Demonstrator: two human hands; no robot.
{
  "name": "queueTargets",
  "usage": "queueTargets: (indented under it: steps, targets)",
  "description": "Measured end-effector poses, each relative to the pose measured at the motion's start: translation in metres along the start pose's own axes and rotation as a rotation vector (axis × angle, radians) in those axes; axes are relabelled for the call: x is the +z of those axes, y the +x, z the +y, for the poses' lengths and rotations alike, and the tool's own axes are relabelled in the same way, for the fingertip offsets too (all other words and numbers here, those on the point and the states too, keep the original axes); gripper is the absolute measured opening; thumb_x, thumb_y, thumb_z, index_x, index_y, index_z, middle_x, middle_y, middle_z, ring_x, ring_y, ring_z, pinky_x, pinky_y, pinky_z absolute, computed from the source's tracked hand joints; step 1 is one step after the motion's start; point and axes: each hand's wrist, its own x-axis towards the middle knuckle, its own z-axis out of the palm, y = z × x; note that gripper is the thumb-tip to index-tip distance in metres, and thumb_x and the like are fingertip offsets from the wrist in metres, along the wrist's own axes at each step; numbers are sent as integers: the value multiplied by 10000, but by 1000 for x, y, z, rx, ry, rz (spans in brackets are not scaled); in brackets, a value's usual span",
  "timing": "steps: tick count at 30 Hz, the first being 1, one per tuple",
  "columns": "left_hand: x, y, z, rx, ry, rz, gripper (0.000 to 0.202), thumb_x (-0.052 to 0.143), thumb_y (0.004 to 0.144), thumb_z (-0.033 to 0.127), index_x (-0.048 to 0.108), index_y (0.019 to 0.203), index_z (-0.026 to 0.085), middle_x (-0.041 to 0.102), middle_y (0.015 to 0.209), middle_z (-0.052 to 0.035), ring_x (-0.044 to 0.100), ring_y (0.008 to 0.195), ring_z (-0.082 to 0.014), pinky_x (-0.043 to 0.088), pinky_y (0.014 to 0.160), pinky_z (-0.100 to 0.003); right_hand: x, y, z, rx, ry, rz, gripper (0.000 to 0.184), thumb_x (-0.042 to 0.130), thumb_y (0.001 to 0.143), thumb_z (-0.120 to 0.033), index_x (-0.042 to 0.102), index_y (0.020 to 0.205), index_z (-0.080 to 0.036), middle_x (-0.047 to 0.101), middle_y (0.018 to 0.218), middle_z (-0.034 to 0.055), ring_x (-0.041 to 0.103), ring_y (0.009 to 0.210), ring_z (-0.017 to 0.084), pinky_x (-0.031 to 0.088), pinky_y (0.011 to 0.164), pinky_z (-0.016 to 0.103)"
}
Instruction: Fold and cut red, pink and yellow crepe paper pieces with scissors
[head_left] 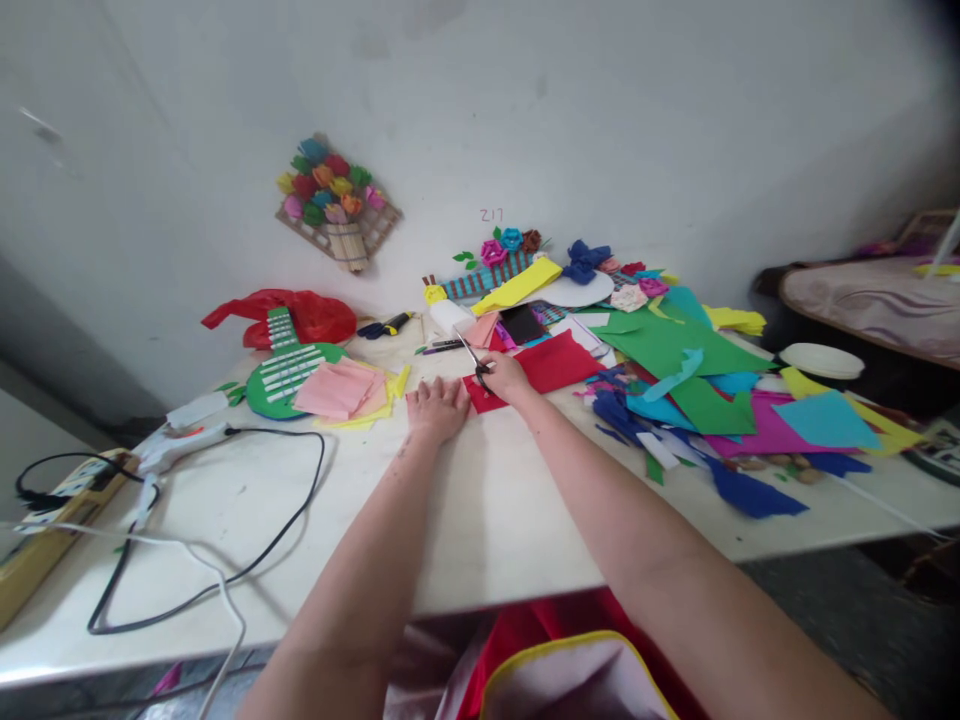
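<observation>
My right hand (504,377) is closed round the handles of a pair of scissors (470,352), whose blades point up and to the left. Under and beside that hand lies red paper (559,362). To its left, my left hand (437,408) rests palm down on the table with the fingers spread, close to the left end of the red paper. Some pink shows around its fingers, but I cannot make out what it is. A stack of pink paper squares (341,390) sits on yellow paper further left, partly over a green guitar-shaped craft (289,370).
Coloured paper sheets and scraps (690,350) cover the table's right side. A glue gun (184,447) with a black cable (319,480) and a power strip (67,510) lie at left. Behind stand a red plastic bag (322,318) and a caterpillar craft (487,278). A paper bouquet (330,190) hangs on the wall.
</observation>
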Motion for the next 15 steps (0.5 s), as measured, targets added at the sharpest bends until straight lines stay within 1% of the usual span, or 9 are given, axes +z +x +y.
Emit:
queueTargets:
  steps: [3, 8, 12, 15]
  targets:
    - [0, 0, 0, -5, -1, 0, 630, 105, 828, 595, 269, 1381, 342, 199, 1478, -22, 152, 1334, -319, 125, 1039, -505, -3, -2, -2, -22, 36, 37, 309, 563, 749, -319, 562, 1053, -262, 666, 946, 11, 624, 855, 180, 476, 694, 267]
    - [1, 0, 0, -3, -4, 11, 624, 118, 830, 593, 269, 1380, 341, 211, 1475, -24, 156, 1331, -319, 123, 1039, -503, -7, -1, -6, -32, -87, 78, 315, 510, 774, -307, 529, 1088, -290, 647, 1008, 11, 587, 957, 207, 459, 729, 305]
    - [0, -1, 1, -5, -3, 14, 621, 126, 831, 592, 282, 1377, 338, 212, 1474, -30, 153, 1331, -326, 122, 1038, -510, -10, 8, -14, -97, -245, 110, 305, 509, 783, -277, 523, 1088, -279, 652, 958, 41, 597, 920, 229, 447, 728, 323]
    - [-1, -2, 2, -10, 1, 2, 629, 118, 828, 597, 268, 1382, 339, 198, 1478, -28, 142, 1335, -327, 115, 1042, -507, -11, 19, -22, -192, -317, 71, 292, 496, 790, -230, 522, 1078, -273, 653, 929, 49, 604, 896, 229, 436, 737, 324]
